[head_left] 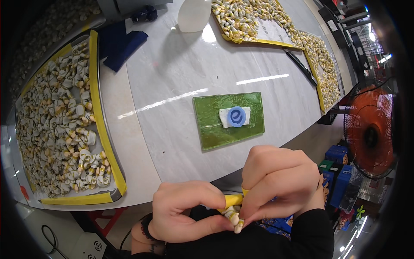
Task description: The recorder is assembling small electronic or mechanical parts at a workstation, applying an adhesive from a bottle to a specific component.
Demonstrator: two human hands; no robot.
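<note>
Close to my body, below the table's front edge, both my hands meet around a small white-and-yellow painted figurine (234, 218). My left hand (185, 211) pinches it between thumb and forefinger, and a yellow wrap covers that forefinger's tip. My right hand (280, 181) is closed at the figurine's other side, its fingertips pressed on it; some yellow shows there too. The fingers hide much of the figurine. Beyond my hands lies a green slab (207, 134), bearing a folded white pad (224, 119) and a small round blue cup (236, 116) with a dark curl inside.
A yellow-edged tray (94, 86) of white figurines stands left. Yellow-edged trays (276, 43) of small yellowish pieces lie far right, beside a black pen-like tool (300, 67). A white bottle (194, 16) and dark blue cloth (129, 49) sit at the back. An orange fan (371, 134) and blue bins (340, 177) stand right.
</note>
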